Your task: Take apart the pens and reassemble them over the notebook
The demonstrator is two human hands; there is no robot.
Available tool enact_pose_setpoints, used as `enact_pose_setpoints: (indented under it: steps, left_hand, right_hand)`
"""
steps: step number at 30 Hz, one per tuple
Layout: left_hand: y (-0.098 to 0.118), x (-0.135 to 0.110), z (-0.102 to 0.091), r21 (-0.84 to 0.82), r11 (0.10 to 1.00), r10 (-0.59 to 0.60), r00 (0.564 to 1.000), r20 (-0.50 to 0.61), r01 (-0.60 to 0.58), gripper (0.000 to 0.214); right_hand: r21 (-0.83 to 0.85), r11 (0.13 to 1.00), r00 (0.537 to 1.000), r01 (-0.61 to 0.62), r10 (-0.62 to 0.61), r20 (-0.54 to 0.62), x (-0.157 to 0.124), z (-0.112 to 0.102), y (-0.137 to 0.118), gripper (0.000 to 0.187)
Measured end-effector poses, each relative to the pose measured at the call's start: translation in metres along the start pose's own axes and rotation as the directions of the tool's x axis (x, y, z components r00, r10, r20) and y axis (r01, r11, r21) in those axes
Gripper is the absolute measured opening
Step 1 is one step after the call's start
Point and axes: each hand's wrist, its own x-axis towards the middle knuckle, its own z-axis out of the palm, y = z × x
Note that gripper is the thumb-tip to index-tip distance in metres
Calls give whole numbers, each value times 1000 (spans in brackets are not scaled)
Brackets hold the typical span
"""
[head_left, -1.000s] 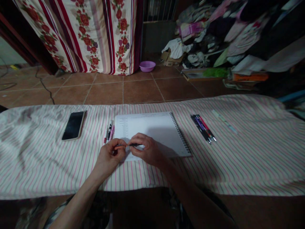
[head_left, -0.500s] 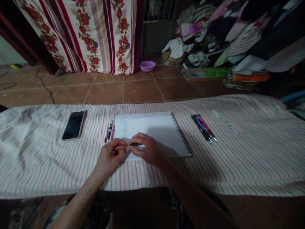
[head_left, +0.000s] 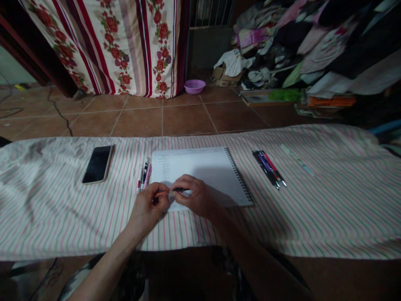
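Note:
Both my hands are over the near left part of a spiral notebook (head_left: 200,165), fingertips almost meeting. My left hand (head_left: 153,200) is closed in a pinch on a slim orange piece (head_left: 161,193), mostly covered by the fingers, so its kind is unclear. In the closed fingers of my right hand (head_left: 196,194) is a black pen (head_left: 181,190), only a short length of it showing. Just left of the notebook lie several pens (head_left: 144,173), one of them pink. The notebook is open at a pale page with faint print along its left side.
A phone (head_left: 98,165) lies left on the striped cloth (head_left: 56,209). Right of the notebook are several dark, purple and red pens (head_left: 268,169) and a pale green stick-like item (head_left: 297,159). Beyond, on the tiled floor, stand a purple basin (head_left: 194,86) and heaped clothes (head_left: 266,37).
My left hand has shifted slightly right, its fingertips closer to those of my right hand. Both grips look the same, and the things on the cloth stay put.

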Motion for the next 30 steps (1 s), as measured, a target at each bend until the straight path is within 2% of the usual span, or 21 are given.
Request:
enact_pose_setpoints:
  steps: [18, 30]
  left_hand:
    - [-10, 1, 4, -18, 1000, 9, 1000, 17, -9, 14]
    - [-6, 2, 5, -22, 1000, 3, 1000, -7, -3, 12]
  right_hand:
    - [-46, 999, 1000, -27, 27, 7, 0, -1, 0, 15]
    - [-59, 998, 1000, -3, 4, 7, 1, -2, 0, 15]
